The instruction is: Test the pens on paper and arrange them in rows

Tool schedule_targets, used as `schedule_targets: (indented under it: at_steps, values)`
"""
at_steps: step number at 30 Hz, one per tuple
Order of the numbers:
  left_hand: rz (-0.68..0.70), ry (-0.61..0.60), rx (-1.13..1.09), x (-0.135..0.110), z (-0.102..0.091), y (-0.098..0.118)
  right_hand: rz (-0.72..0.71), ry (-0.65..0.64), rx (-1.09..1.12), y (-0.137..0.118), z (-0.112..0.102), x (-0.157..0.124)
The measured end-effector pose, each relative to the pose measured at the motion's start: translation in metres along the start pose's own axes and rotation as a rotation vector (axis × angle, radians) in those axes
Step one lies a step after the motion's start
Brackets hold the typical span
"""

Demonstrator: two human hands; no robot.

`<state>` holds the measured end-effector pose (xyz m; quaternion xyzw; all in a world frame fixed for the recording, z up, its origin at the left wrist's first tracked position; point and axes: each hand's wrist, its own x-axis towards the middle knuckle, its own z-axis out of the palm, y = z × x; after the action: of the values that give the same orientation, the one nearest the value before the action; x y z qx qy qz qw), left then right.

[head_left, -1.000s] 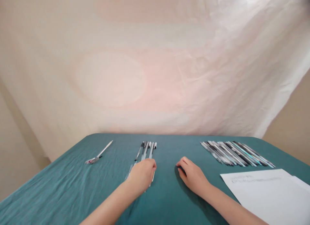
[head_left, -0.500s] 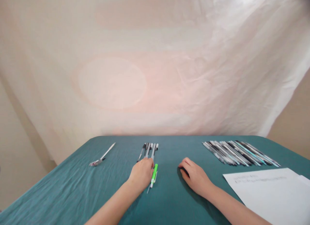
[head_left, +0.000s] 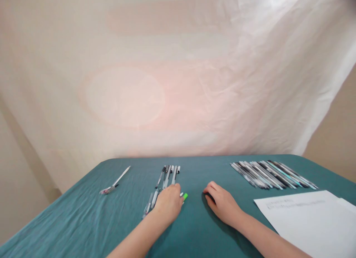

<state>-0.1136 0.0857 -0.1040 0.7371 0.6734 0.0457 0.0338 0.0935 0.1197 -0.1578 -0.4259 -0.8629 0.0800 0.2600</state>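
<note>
My left hand (head_left: 168, 204) lies palm down with curled fingers over the near end of a small row of pens (head_left: 167, 176) on the teal tablecloth (head_left: 83, 217). A green-capped pen (head_left: 184, 195) sticks out from under its fingers on the right, and the hand appears closed on it. My right hand (head_left: 222, 204) rests on the cloth a short way to the right, fingers loosely curled and touching the surface, holding nothing that shows.
A single pen (head_left: 115, 181) lies alone at the left. Several pens form a long row (head_left: 271, 174) at the back right. White paper sheets (head_left: 311, 222) cover the near right corner. A pale draped sheet (head_left: 178, 76) hangs behind the table.
The green pen came into view beside my left hand, then slid under it until only its green tip shows. My right hand stayed put.
</note>
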Motion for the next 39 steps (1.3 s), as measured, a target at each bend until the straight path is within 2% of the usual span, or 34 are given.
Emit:
schedule_targets:
  at_steps: [7, 15, 24, 30, 39]
  values:
    - [0.032, -0.126, 0.087, 0.002, -0.010, 0.017, -0.014, -0.009, 0.010, -0.001, -0.002, 0.001]
    - [0.069, -0.088, 0.097, 0.015, 0.001, 0.027, -0.020, 0.002, 0.020, -0.003, -0.003, 0.001]
    - [0.210, -0.055, -0.073, 0.045, 0.014, 0.043, 0.077, 0.065, 0.082, 0.004, 0.003, 0.001]
    - [0.271, -0.046, -0.175, 0.053, 0.018, 0.043, 0.120, 0.072, 0.135, 0.005, 0.003, 0.001]
    - [0.316, -0.101, -0.437, 0.054, 0.005, 0.032, 0.107, 0.093, 0.152, 0.006, 0.001, 0.000]
